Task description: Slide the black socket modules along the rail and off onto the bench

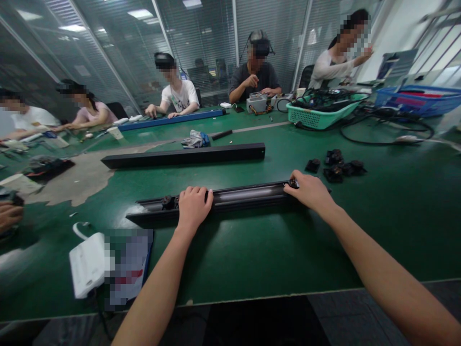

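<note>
A long black metal channel [248, 194] lies on the green table in front of me, its open trough facing up. My left hand [193, 206] is wrapped over the channel left of its middle, fingers closed on it. Just left of that hand, small dark parts [166, 202] sit inside the trough. At the channel's right end, my right hand [310, 192] is closed, with thumb and forefinger around a small black part [294, 183] in the trough. Its other fingers are partly hidden. Several similar black pieces [334, 170] lie loose beyond the right hand.
A second black bar [187, 156] lies farther back. A white box with a cable [88, 264] and a blue-edged packet [131, 264] are at front left. A green basket [320, 115] of cables stands back right. Several people [178, 93] sit along the far side.
</note>
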A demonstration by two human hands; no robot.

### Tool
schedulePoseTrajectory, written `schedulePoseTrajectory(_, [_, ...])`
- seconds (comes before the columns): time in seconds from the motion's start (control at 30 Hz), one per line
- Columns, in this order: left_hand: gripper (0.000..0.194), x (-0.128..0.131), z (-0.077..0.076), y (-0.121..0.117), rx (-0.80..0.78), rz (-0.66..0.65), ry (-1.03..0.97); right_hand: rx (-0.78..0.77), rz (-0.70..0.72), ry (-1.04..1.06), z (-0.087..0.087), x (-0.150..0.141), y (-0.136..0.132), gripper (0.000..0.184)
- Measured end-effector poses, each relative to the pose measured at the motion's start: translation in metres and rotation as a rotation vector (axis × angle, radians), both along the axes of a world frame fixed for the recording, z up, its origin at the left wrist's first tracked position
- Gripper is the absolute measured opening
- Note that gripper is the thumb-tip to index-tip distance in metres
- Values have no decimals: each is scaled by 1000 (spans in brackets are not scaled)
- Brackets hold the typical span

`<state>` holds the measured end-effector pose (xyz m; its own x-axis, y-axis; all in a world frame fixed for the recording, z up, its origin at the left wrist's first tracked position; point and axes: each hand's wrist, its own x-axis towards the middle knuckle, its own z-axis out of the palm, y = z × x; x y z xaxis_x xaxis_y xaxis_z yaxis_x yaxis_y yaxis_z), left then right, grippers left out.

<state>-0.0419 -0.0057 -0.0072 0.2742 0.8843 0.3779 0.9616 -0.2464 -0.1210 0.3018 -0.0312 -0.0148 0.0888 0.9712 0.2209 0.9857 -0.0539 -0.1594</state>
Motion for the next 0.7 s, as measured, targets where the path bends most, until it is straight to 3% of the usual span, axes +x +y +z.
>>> schedulePoseTrajectory(0.7, [44,-2,-2,1,17,-2,3,-88,-117,-52,-2,14,0,31])
